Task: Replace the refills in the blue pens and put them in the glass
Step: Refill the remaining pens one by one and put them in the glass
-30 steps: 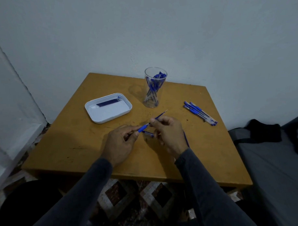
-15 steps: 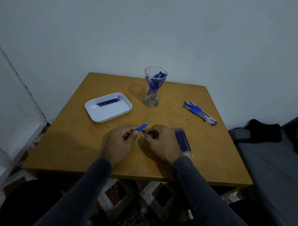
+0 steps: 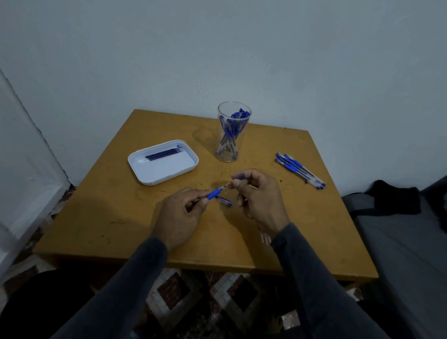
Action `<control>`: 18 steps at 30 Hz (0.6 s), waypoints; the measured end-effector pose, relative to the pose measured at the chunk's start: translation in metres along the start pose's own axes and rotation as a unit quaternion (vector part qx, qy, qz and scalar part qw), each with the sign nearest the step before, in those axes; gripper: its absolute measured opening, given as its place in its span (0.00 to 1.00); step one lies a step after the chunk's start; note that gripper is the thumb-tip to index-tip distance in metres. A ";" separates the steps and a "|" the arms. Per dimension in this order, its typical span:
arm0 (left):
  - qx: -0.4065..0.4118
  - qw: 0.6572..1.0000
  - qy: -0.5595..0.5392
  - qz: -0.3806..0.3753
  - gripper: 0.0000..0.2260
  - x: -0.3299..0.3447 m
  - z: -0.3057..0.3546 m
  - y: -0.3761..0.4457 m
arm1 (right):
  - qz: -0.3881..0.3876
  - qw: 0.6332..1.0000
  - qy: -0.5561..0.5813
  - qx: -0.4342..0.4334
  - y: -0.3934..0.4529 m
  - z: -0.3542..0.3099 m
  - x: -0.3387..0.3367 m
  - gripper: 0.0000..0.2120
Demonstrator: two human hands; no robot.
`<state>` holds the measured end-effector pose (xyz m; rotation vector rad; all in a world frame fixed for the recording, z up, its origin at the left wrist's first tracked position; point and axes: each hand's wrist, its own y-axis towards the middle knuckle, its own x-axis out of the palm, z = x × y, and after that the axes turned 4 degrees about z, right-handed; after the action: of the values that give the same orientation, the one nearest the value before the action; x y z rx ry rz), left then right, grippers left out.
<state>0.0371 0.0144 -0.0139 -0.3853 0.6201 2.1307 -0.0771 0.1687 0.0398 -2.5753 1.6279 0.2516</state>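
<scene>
- Blue pen (image 3: 214, 193) held above the tabletop (image 3: 114, 203) near its middle, tilted, tip end up and to the right, between the two hands.
- Left hand (image 3: 180, 214) grips the pen's lower barrel, fingers curled round it.
- Right hand (image 3: 260, 196) pinches at the pen's tip end, thumb and forefinger closed; what exactly it pinches is too small to tell.
- Pen cap (image 3: 224, 201) lies on the tabletop just under the pen, between the hands.
- Glass (image 3: 232, 134) stands behind the hands, upright, with blue pens in it.
- Loose pens (image 3: 299, 170) lie to the right, well apart from the hands.
- White tray (image 3: 164, 169) to the left holds refills (image 3: 163, 153).
</scene>
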 end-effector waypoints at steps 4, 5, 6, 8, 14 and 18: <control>-0.001 1.000 -0.007 -0.006 0.13 -0.001 0.000 0.000 | -0.039 0.999 -0.027 -0.011 0.002 0.000 -0.001 0.03; 0.000 1.000 -0.008 -0.007 0.13 -0.001 0.000 0.000 | -0.044 0.998 -0.033 -0.012 0.002 0.000 -0.001 0.03; 0.002 1.000 -0.009 -0.007 0.13 -0.001 0.000 -0.001 | -0.047 0.998 -0.036 -0.012 0.002 0.000 -0.002 0.04; 0.010 1.000 -0.010 -0.010 0.13 -0.002 0.001 -0.001 | -0.050 0.998 -0.044 -0.018 0.002 0.000 -0.002 0.03; 0.014 1.000 -0.012 -0.021 0.13 -0.002 0.001 -0.001 | -0.064 0.995 -0.074 -0.024 0.003 0.003 -0.001 0.08; 0.010 1.000 -0.008 -0.017 0.13 -0.003 0.003 -0.001 | -0.029 0.985 -0.169 -0.031 0.004 0.005 0.002 0.29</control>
<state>0.0396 0.0151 -0.0107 -0.3652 0.6217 2.0907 -0.0805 0.1660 0.0350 -2.4467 1.4419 0.7034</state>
